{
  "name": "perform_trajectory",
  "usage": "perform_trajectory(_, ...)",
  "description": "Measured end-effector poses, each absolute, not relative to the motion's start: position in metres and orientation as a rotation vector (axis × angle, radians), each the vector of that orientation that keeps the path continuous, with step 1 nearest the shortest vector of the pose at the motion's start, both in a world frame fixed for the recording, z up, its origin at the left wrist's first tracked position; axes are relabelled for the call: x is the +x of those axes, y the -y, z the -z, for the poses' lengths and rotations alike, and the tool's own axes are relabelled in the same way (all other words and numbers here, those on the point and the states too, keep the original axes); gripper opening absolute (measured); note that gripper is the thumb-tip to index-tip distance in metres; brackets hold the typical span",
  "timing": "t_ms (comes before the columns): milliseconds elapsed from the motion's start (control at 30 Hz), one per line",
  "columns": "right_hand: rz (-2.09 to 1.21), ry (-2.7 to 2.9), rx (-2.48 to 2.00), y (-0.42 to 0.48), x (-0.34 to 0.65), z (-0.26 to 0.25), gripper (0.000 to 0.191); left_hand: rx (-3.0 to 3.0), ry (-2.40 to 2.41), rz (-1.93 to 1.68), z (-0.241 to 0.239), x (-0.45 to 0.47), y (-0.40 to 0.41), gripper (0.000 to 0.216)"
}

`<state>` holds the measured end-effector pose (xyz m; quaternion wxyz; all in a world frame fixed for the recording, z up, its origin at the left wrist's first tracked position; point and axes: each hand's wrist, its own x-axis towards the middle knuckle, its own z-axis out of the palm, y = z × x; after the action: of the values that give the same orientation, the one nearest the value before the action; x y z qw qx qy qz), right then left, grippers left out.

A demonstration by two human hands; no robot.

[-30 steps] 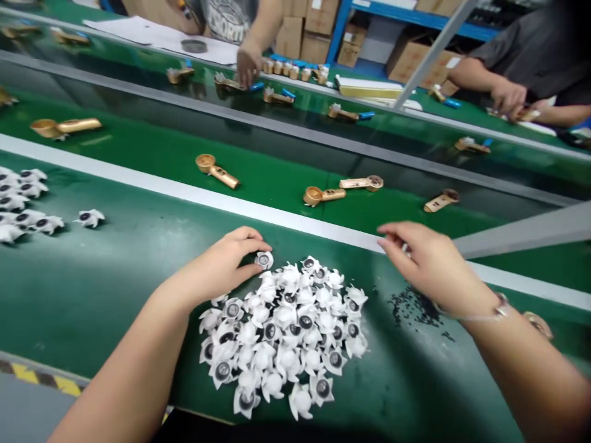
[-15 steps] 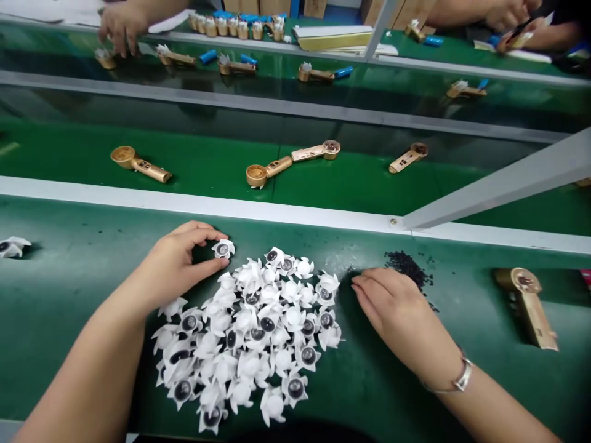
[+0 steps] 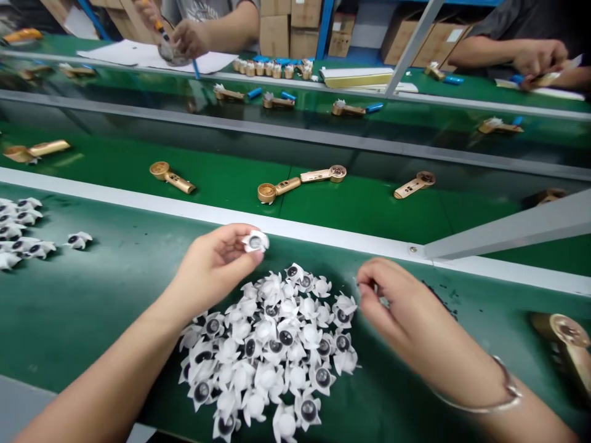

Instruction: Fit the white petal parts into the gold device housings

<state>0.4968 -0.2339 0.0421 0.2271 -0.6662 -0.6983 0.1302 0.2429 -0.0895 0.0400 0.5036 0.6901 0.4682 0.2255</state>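
Between the thumb and fingers of my left hand (image 3: 207, 267) is a small white fan blade (image 3: 255, 242) with a dark hub, its hub side toward me. It is held above the green worktop (image 3: 92, 320), past the far edge of a pile of similar fan blades (image 3: 265, 332). My right hand (image 3: 406, 307) hovers right of the pile, thumb and forefinger pinched together. Whatever is at those fingertips is too small to make out. Behind that hand, partly covered by it, lie tiny black bits (image 3: 442, 294).
More fan blades (image 3: 28, 215) sit at the left. A gold fan housing (image 3: 566, 338) lies at the right edge. Beyond a white rail (image 3: 221, 212), several gold housings (image 3: 173, 178) rest on a green belt. A slanted metal post (image 3: 508, 227) stands right. Two co-workers' hands (image 3: 189, 38) are across.
The view has swung left and up. My left hand has lifted the fan blade from the worktop. My right hand has risen from beside the black bits, its fingers now pinched.
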Motion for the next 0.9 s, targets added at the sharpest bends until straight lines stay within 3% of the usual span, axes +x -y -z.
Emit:
perform_trajectory(133, -0.455, 1.779, -1.531, 0.206, 0.472, -0.081, 0.012, 1.812, -0.803, -0.431, -0.074, 0.273, 0.104, 0.018)
perform_trajectory(300, -0.464, 1.754, -1.411, 0.197, 0.464, -0.082, 0.011, 1.995, -0.599, -0.520, -0.096, 0.291, 0.108, 0.020)
perform_trajectory(600, -0.550, 1.675, -1.470, 0.200, 0.469, -0.074, 0.011, 1.754, -0.521, -0.562, -0.085, 0.287, 0.105, 0.020)
perform_trajectory(900, -0.391, 1.638, -1.565, 0.202, 0.462, -0.070, 0.010, 1.780, -0.533, -0.621, -0.082, 0.288, 0.098, 0.023)
